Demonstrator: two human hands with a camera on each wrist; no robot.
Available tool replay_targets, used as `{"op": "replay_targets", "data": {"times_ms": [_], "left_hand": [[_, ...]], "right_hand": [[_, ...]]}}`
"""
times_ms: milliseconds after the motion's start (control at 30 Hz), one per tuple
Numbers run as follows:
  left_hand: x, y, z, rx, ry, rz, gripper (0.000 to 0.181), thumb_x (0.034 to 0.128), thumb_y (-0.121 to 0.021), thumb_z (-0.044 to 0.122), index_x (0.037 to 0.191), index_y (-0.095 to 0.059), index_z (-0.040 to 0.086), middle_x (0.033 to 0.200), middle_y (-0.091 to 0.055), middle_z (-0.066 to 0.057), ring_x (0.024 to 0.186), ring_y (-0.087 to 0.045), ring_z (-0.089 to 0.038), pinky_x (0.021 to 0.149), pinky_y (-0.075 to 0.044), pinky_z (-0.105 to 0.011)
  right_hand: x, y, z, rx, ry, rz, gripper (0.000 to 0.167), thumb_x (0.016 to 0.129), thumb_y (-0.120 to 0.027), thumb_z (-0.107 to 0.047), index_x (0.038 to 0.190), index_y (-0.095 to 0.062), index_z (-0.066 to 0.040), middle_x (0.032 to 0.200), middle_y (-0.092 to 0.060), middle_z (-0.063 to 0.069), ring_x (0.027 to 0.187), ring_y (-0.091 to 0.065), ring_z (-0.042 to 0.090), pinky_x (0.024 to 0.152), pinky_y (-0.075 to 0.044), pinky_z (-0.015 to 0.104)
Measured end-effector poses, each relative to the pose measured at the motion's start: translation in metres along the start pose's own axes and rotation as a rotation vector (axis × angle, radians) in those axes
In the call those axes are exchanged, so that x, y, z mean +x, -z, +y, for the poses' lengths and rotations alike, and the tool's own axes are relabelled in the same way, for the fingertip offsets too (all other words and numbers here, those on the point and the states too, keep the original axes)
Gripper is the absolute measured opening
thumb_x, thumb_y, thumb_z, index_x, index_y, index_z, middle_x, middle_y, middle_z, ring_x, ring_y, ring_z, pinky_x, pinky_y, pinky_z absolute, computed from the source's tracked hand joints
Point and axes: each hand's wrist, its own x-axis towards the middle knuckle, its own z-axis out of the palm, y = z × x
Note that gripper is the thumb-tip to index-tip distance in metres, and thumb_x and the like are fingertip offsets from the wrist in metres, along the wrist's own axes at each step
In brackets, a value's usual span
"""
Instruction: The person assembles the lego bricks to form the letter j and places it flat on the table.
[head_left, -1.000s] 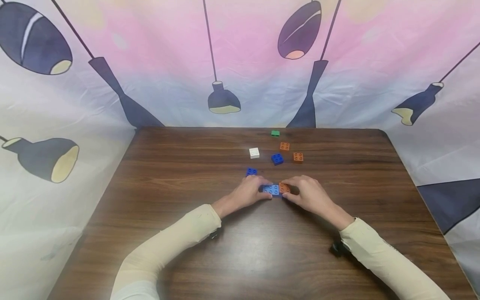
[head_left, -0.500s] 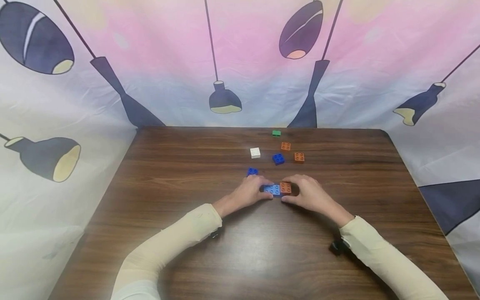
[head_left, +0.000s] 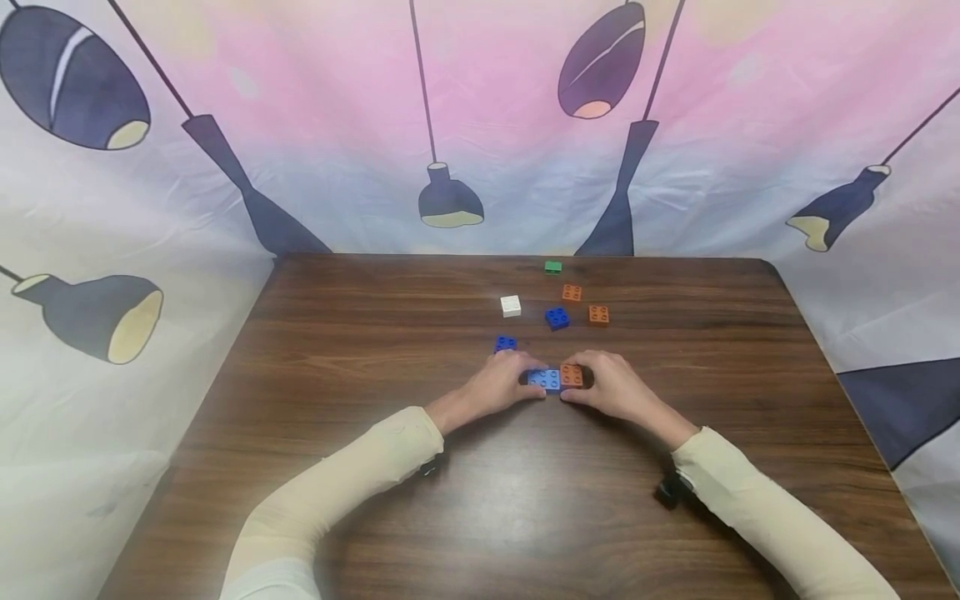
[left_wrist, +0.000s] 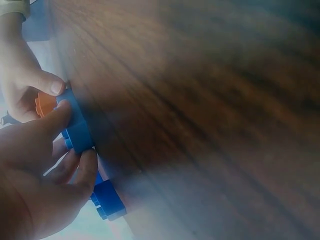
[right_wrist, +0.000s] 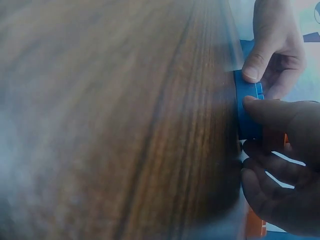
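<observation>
A long light blue building brick (head_left: 552, 382) lies on the table between both hands, with an orange brick (head_left: 572, 375) seated on top of its right end. My left hand (head_left: 497, 385) pinches the light blue brick at its left part, thumb on the near side and fingers behind. At the other end, my right hand (head_left: 621, 387) has its thumb on the near side of the light blue brick (right_wrist: 246, 117) and its index finger on the far side. Just behind the left hand is a dark blue brick (head_left: 506, 342), partly covered by it.
Farther back on the wooden table (head_left: 360, 333) lie a white brick (head_left: 510, 306), another dark blue brick (head_left: 557, 318), two orange bricks, one nearer (head_left: 598, 315) and one farther (head_left: 572, 292), and a green brick (head_left: 553, 267) by the back edge. A printed curtain (head_left: 510, 125) hangs behind.
The right hand slides a little off the orange brick's end, then comes back in to the left around it. The left hand and the bricks stay nearly in place.
</observation>
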Motion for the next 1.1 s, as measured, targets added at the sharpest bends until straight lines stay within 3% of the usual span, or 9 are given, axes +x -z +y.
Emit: {"op": "replay_targets", "data": {"times_ms": [367,633,800,1100], "left_hand": [[0.0,0.004,-0.002,-0.011,-0.042,-0.025,0.048,0.0903,-0.079,0.033,0.129,-0.069,0.006,0.121,-0.073,-0.007,0.1,-0.066,-0.016,0.083,-0.051,-0.027],[-0.003,0.028,-0.014,-0.019,-0.019,-0.006,0.053,0.0952,-0.072,0.042,0.137,-0.063,0.01,0.134,-0.067,-0.007,0.121,-0.06,-0.023,0.106,-0.046,-0.043],[-0.003,0.042,-0.028,-0.032,0.005,0.021,0.056,0.0933,-0.074,0.042,0.139,-0.061,0.012,0.137,-0.064,-0.005,0.127,-0.055,-0.022,0.108,-0.045,-0.043],[-0.002,0.045,-0.049,-0.014,0.017,-0.003,0.065,0.0897,-0.077,0.046,0.143,-0.058,0.014,0.144,-0.059,-0.005,0.137,-0.047,-0.024,0.117,-0.034,-0.046]], "right_hand": [[0.003,0.0,0.0,0.002,-0.01,-0.021,0.041,0.083,-0.087,-0.025,0.116,-0.072,-0.005,0.101,-0.072,0.003,0.091,-0.065,0.018,0.08,-0.053,0.04],[0.003,0.001,0.0,0.013,-0.019,-0.027,0.04,0.083,-0.086,-0.024,0.115,-0.072,-0.005,0.094,-0.07,0.0,0.084,-0.061,0.015,0.074,-0.05,0.035],[0.002,0.001,-0.001,0.01,-0.039,-0.032,0.04,0.084,-0.086,-0.025,0.116,-0.072,-0.005,0.097,-0.07,0.001,0.085,-0.061,0.015,0.075,-0.051,0.036],[0.002,0.002,-0.004,-0.015,-0.043,-0.033,0.042,0.084,-0.085,-0.026,0.117,-0.072,-0.004,0.104,-0.072,0.005,0.094,-0.065,0.02,0.082,-0.053,0.042]]}}
